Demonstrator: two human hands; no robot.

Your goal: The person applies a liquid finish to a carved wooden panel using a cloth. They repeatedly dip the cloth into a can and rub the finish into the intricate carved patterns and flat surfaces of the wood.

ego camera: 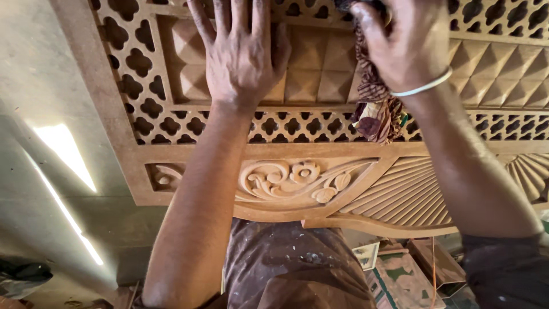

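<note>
— What is lying nearest the camera?

— The person's stained apron (286, 269) is hanging below the carved wooden panel (320, 183), whose scrollwork border is facing the viewer.

— And the hands?

— The left hand (243, 54) is lying flat, fingers (229, 14) spread wide, on the panel's pyramid blocks, gripping nothing. The right hand (409, 43), wearing a white bangle (423, 86), is closing around a patterned rag (374, 100), pressing it against the panel beside the lattice.

Your left hand (240, 54) lies flat on the carved panel (320, 183), left of your right hand (409, 43), which presses a cloth (374, 109) onto it. Boxes (423, 269) sit below the panel's near edge.
</note>
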